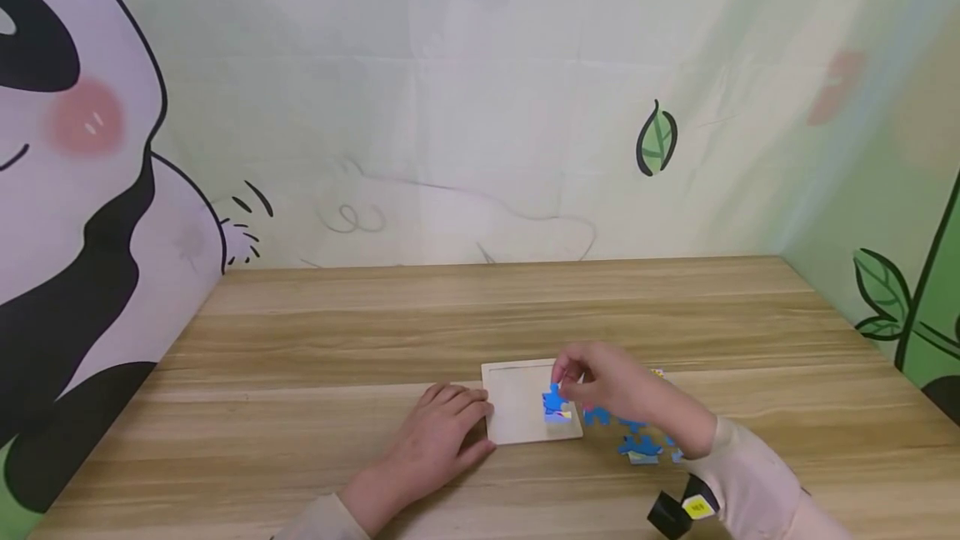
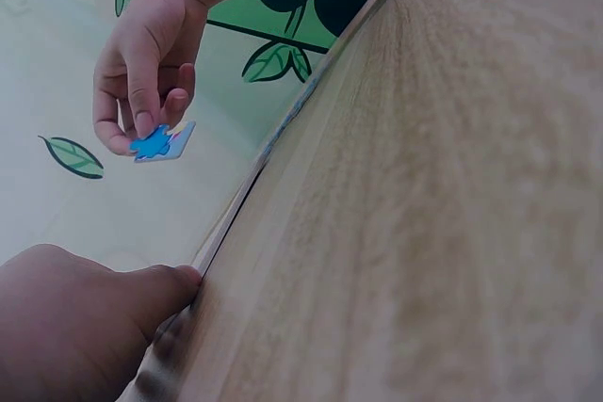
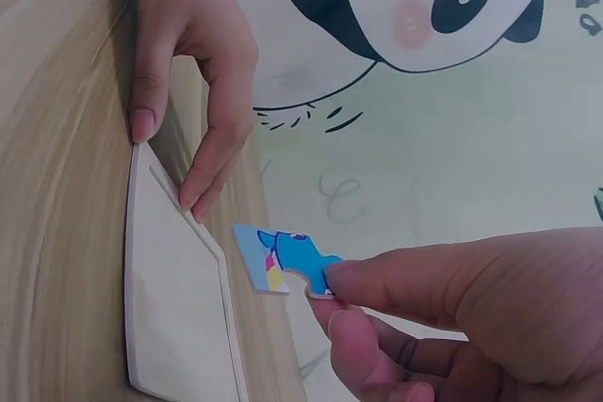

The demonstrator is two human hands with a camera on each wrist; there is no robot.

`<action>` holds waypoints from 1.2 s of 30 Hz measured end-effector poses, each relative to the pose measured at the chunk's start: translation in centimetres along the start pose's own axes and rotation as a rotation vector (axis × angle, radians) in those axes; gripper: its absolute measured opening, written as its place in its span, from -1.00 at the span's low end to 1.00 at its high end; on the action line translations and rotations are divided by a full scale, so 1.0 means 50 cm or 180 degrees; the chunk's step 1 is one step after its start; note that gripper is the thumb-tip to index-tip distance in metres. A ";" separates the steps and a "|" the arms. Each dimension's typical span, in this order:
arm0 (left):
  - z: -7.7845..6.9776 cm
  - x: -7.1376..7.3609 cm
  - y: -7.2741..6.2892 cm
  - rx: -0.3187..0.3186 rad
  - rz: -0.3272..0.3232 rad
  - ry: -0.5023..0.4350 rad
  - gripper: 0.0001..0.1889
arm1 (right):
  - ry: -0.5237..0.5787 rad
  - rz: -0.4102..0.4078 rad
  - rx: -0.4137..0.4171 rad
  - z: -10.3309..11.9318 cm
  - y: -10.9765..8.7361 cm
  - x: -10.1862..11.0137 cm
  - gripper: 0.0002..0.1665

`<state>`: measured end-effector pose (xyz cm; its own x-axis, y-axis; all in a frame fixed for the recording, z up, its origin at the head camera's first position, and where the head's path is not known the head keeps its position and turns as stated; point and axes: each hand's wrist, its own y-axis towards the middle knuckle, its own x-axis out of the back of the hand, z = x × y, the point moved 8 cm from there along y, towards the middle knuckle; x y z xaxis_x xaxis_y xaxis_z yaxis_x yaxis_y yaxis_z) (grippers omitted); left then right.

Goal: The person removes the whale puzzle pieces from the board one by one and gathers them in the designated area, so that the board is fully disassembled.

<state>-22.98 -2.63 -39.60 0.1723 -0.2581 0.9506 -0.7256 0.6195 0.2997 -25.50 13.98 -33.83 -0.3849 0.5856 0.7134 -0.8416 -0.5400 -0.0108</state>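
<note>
A blue jigsaw puzzle piece (image 3: 300, 256) with a pale edge and touches of pink and yellow is pinched between the thumb and fingers of my right hand (image 1: 600, 377). It hangs above the right part of a shallow wooden puzzle tray (image 1: 517, 427), whose bare base shows. My left hand (image 1: 446, 432) rests at the tray's left side, fingers extended along the rim and thumb near its lower corner. In the right wrist view, the left thumb and fingertips (image 3: 143, 124) touch the tray's edge.
Several loose blue puzzle pieces (image 1: 641, 446) lie on the wooden table (image 1: 337, 315) right of the tray, partly hidden under the right forearm. A black device with a yellow label (image 1: 697, 507) sits at the right wrist. Behind the table stands a printed wall (image 1: 480, 107).
</note>
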 end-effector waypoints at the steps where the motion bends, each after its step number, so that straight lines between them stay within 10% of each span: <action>1: 0.000 0.000 0.000 -0.0003 -0.0004 0.0001 -0.62 | -0.0009 0.0002 0.0010 0.000 -0.002 0.001 -0.96; 36: -0.001 0.004 -0.002 -0.0016 -0.0074 -0.0012 -0.63 | 0.0154 0.0207 -0.0115 -0.060 -0.079 0.001 -0.93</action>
<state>-22.86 -2.69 -39.44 0.1867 -0.2753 0.9431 -0.7181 0.6169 0.3222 -23.34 17.93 -35.85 -0.4564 0.5790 0.6756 -0.8270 -0.5561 -0.0821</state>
